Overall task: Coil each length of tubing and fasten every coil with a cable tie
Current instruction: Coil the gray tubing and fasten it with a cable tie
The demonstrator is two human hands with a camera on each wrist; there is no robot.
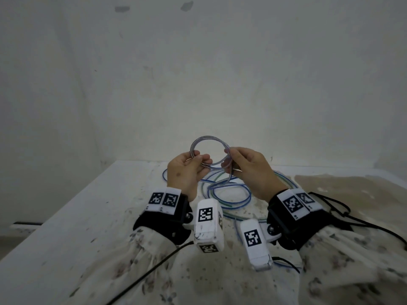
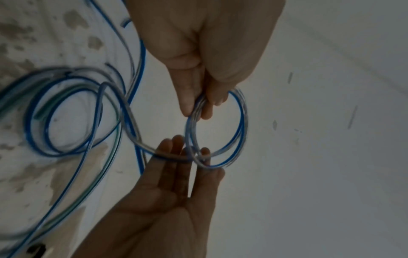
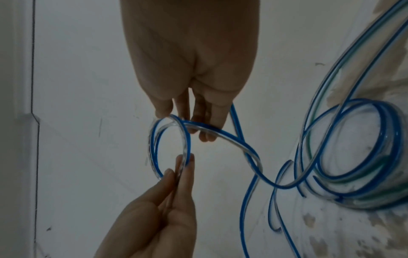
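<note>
Fingers of the left hand [image 1: 185, 170] pinch the coil [image 1: 209, 150] at centre frame; the right hand [image 1: 246, 170] pinches its other side. Loose tubing [image 1: 229, 194] trails to the tabletop [image 1: 88, 216]. If either grip relaxes, the springy loops may open. Only the wrist views show the tail crossing; no cable tie is visible.

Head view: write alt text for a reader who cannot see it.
Two hands hold up a small coil of clear, blue-striped tubing before a pale wall, the left hand pinching its left side and the right hand its right. Below them, loose blue- and green-striped tubing lies looped on a stained white table. Both wrists wear black straps with tagged white cameras.
</note>
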